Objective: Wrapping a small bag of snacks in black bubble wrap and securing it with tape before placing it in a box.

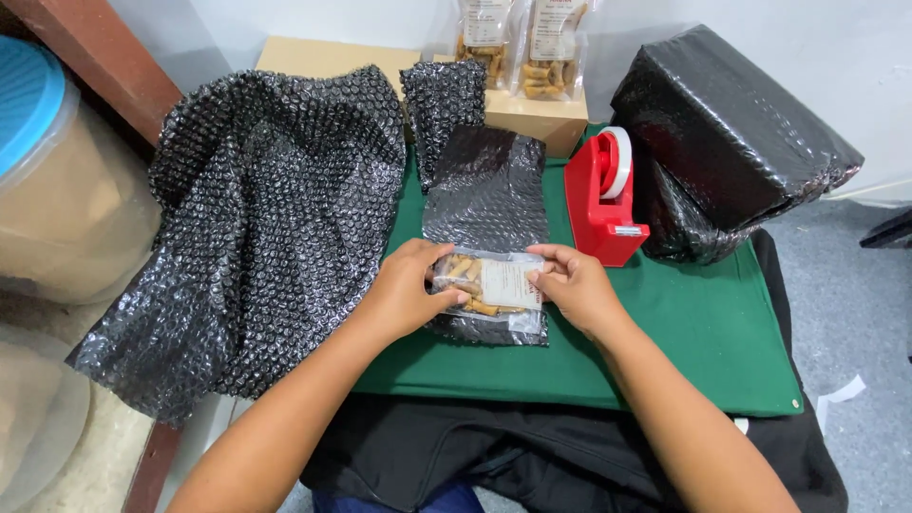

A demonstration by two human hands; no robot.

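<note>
left hand (404, 285): closed on the left end of the snack pack (489, 285), fingers curled over its top edge, thumb at its front.
right hand (570, 285): gripping the right end of the same pack, fingertips on its label.
snack pack: clear pouch of tan stick-shaped pieces with a white label, held flat between both hands, low over the small sheet.
small sheet (486, 204): black bubble wrap strip lying lengthwise on the green mat (703, 332), its near end under the pack.
big sheet (261, 228): large black bubble wrap, draped to the left of the hands, hanging over the mat's left edge.
tape dispenser (600, 199): red, white roll on it, upright on the mat just right of the small sheet.
black parcel (727, 142): bulky, wrapped in black film, tilted at the right rear, behind the dispenser.
box (532, 114): cardboard, at the back against the wall; two more pouches (522, 43) stand on it.
tub (52, 171): translucent, blue lid, far left.
</note>
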